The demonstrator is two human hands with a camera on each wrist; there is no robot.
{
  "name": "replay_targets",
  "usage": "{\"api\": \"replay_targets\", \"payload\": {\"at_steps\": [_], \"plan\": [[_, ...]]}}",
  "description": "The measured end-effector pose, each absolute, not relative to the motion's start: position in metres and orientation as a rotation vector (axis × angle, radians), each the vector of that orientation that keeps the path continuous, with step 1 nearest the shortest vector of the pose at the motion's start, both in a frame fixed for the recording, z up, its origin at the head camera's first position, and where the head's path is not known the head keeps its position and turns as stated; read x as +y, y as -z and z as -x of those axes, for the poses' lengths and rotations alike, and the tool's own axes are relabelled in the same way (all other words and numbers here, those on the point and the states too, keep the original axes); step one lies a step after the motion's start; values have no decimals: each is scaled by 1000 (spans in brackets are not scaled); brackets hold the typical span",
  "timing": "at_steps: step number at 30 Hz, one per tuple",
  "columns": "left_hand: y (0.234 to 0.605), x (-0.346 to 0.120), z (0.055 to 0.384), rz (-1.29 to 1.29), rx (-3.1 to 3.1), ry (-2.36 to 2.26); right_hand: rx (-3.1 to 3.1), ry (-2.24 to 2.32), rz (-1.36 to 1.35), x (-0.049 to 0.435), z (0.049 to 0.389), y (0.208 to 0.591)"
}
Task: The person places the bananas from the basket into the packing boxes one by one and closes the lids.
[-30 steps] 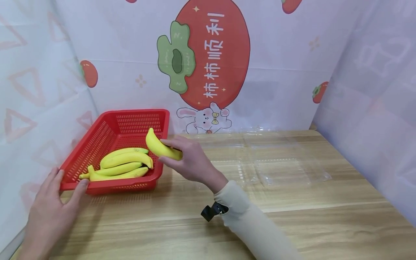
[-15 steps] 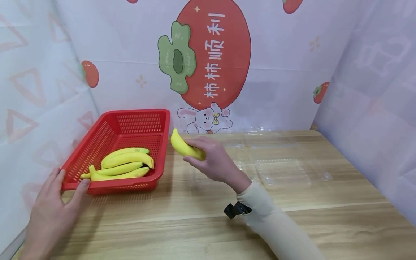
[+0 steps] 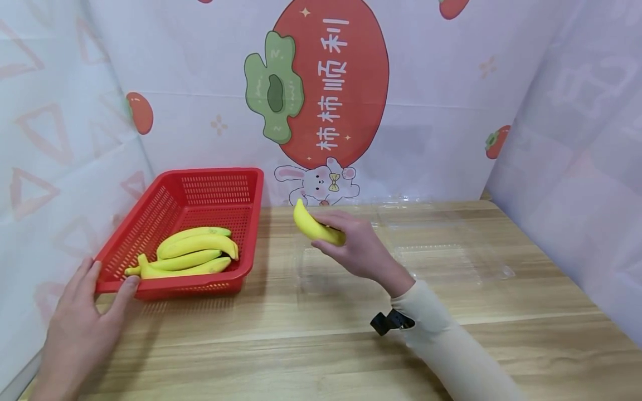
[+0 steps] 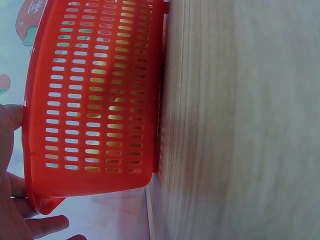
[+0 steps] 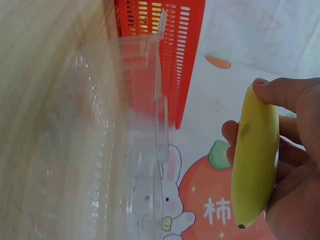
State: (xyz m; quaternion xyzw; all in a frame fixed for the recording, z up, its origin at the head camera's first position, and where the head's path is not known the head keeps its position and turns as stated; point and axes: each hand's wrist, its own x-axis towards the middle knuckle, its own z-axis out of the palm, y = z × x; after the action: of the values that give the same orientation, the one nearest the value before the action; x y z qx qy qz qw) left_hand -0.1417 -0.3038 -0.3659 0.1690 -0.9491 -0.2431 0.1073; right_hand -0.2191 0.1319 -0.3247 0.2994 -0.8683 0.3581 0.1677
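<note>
My right hand (image 3: 362, 245) grips a yellow banana (image 3: 316, 225) between thumb and fingers. The banana is above the left half of a clear plastic clamshell box (image 3: 446, 262), tilted with one tip up. In the right wrist view the banana (image 5: 256, 160) shows a small brown mark, and the box's clear wall (image 5: 145, 110) stands below it. At the left, my left hand (image 3: 82, 328) holds the near left corner of a red plastic basket (image 3: 190, 287), thumb on the front rim. Several more bananas (image 3: 198, 245) lie inside at the basket's near end.
The basket and the box stand on a wood-grain table (image 3: 281, 345), with a stretch of tabletop between them. White printed sheets (image 3: 431, 111) enclose the back and both sides.
My right hand has carried the banana rightward, from over the basket's right rim to above the clear box. The left hand and the basket have stayed in place.
</note>
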Motion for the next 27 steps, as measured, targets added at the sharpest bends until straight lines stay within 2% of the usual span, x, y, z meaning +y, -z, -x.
{"api": "replay_targets", "payload": {"at_steps": [12,27], "plan": [[367,-304,143,-498,-2794,714,-2502,-1039,-724,161,221,313],[368,-304,142,-507,-2794,718,-2637,-1074,-713,167,229,322]]}}
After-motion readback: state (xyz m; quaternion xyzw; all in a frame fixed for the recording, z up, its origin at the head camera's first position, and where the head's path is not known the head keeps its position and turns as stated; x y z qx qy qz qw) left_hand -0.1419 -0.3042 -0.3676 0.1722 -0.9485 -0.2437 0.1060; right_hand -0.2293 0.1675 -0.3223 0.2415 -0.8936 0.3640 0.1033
